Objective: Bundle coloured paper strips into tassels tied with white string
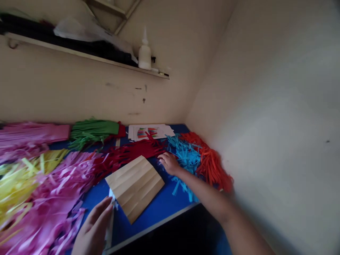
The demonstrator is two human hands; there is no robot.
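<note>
A folded brown paper piece [136, 187] with creases across it lies flat on the blue table [156, 212]. Beside its lower left edge is my left hand [94, 225], fingers stretched out and close together, over a small white piece [111, 196] that is partly hidden. My right hand [170, 163] is past the paper's right corner, fingers loosely bent and slightly apart, with no object visible in them. It lies between dark red fringed strips [143, 148] and light blue fringed strips [186, 154].
Pink [55, 209], yellow [18, 180] and green fringed strips [92, 129] cover the left side. Orange-red strips [212, 163] lie against the right wall. Printed sheets [159, 131] are at the back. A white squeeze bottle [145, 56] stands on a wall shelf [106, 60].
</note>
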